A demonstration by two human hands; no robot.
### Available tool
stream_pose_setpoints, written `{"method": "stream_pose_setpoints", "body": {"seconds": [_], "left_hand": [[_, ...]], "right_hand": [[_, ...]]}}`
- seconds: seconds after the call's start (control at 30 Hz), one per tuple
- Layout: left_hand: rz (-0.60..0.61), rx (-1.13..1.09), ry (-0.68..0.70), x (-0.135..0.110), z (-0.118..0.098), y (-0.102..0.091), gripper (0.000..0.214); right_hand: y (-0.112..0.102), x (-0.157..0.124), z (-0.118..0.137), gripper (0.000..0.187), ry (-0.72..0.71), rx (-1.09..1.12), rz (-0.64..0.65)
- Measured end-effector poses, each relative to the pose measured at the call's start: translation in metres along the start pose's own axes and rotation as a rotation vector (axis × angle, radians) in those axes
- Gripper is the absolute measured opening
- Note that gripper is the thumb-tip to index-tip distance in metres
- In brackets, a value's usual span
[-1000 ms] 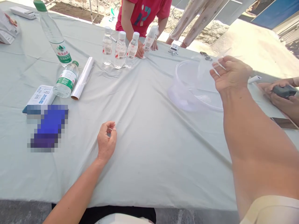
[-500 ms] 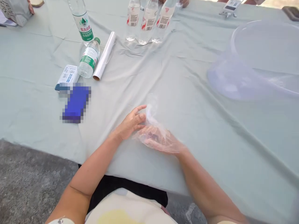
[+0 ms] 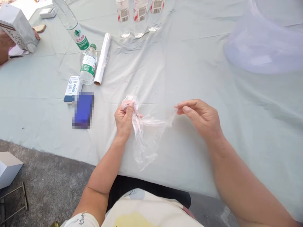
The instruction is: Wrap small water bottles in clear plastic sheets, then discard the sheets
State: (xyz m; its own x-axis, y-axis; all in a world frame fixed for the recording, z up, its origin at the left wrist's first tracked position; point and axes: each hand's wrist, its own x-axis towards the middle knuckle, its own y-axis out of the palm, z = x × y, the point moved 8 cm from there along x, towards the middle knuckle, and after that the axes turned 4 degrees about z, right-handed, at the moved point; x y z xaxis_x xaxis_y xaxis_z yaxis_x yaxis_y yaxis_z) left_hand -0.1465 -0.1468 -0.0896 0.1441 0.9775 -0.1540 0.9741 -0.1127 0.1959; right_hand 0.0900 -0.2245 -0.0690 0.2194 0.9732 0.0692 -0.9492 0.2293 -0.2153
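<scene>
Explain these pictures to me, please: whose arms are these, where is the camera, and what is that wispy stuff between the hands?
No machine here: a person wears a camera on the head, so you look down at their own two bare arms. The left hand clutches one end of a thin clear plastic sheet; the right hand pinches the other end with its fingers, stretching it over the table, covered in pale green cloth. Farther off lie a small water bottle, a roll of film, a white box and a big clear basin. The hand at the far left is someone else's.
</scene>
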Motion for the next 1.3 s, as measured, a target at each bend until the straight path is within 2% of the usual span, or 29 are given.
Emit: {"method": "stream_pose_setpoints", "body": {"seconds": [0.03,0.1,0.2,0.23,0.3,0.4,0.5,0.57,0.63,0.7,0.77,0.87,0.93,1.0,1.13,1.23,1.3], "left_hand": [[0.0,0.061,0.046,-0.004,-0.004,0.002,0.022],[0.005,0.193,0.14,-0.015,-0.009,0.01,0.021],[0.043,0.36,0.196,-0.028,-0.009,0.024,0.02],[0.068,0.375,0.186,-0.03,-0.007,0.028,0.022],[0.159,0.312,0.128,-0.031,-0.004,0.034,0.028],[0.365,0.091,-0.062,-0.025,0.002,0.04,0.041],[0.528,0.031,-0.265,-0.025,0.009,0.042,0.052],[0.619,0.063,-0.324,-0.029,0.012,0.045,0.059],[0.684,0.111,-0.327,-0.033,0.014,0.05,0.054],[0.654,0.174,-0.298,-0.032,0.015,0.05,0.036],[0.498,0.21,-0.268,-0.023,0.014,0.039,0.023],[0.229,0.193,-0.246,-0.007,0.009,0.014,0.02],[0.148,0.243,-0.224,-0.001,0.004,0.002,0.017],[0.166,0.368,-0.202,0.001,-0.002,-0.003,0.016],[0.336,0.564,-0.183,-0.004,-0.008,0.001,0.026],[0.392,0.424,-0.115,-0.006,-0.016,0.005,0.031],[0.444,0.309,-0.151,-0.008,-0.014,0.009,0.03]], "right_hand": [[0.004,-0.003,0.001,0.022,0.016,0.06,0.0],[0.029,-0.012,0.004,0.034,0.046,0.18,0.147],[0.071,-0.033,0.009,0.083,0.106,0.197,0.336],[0.078,-0.037,0.009,0.094,0.127,0.18,0.342],[0.081,-0.039,0.006,0.093,0.175,0.201,0.307],[0.064,-0.029,0.001,0.068,0.227,0.355,0.226],[0.039,-0.016,0.0,0.054,0.232,0.406,0.144],[0.033,-0.013,0.0,0.05,0.251,0.405,0.131],[0.035,-0.013,-0.003,0.05,0.29,0.433,0.161],[0.04,-0.012,-0.009,0.051,0.332,0.466,0.202],[0.035,-0.007,-0.017,0.048,0.358,0.462,0.177],[0.006,0.002,-0.035,0.038,0.42,0.405,0.007],[-0.015,0.005,-0.045,0.032,0.47,0.371,-0.091],[-0.031,0.007,-0.049,0.027,0.499,0.338,-0.139],[-0.047,0.008,-0.051,0.023,0.502,0.303,-0.162],[-0.052,0.01,-0.047,0.019,0.453,0.292,-0.151],[-0.053,0.01,-0.045,0.014,0.437,0.271,-0.114]]}}
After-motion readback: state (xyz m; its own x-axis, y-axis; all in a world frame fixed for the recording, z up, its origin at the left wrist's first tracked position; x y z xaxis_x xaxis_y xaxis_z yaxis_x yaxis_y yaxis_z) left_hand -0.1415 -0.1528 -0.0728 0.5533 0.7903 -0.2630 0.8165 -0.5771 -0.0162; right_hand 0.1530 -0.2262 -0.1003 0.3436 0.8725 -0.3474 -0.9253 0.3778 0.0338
